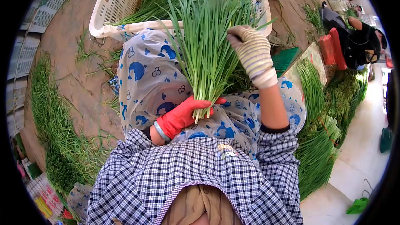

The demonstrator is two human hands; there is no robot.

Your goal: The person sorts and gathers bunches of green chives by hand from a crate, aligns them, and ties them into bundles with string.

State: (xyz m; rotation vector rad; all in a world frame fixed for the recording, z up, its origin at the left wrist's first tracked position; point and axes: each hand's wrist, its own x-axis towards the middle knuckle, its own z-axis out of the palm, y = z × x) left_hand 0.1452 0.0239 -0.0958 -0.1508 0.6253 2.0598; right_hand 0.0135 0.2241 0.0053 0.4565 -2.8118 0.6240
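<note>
My left hand (183, 114), in a red rubber glove, is closed around the pale stem ends of a bunch of garlic chives (208, 46). The long green leaves fan upward, away from my body, over my lap and the crate's near rim. My right hand (252, 52), in a white and yellow striped knit glove, is at the right side of the leaves. Its fingers are curled together, and whatever is between them is hidden. Beneath the bunch, a clear plastic sheet with blue prints (143, 71) covers my lap.
A white plastic crate (100, 27) holding loose greens stands in front of me. Loose stalks (62, 129) are heaped on the left. Bundled chives (318, 154) lie on the right, near another person (354, 37) and a red stool (333, 48). Grey crates (25, 58) line the left edge.
</note>
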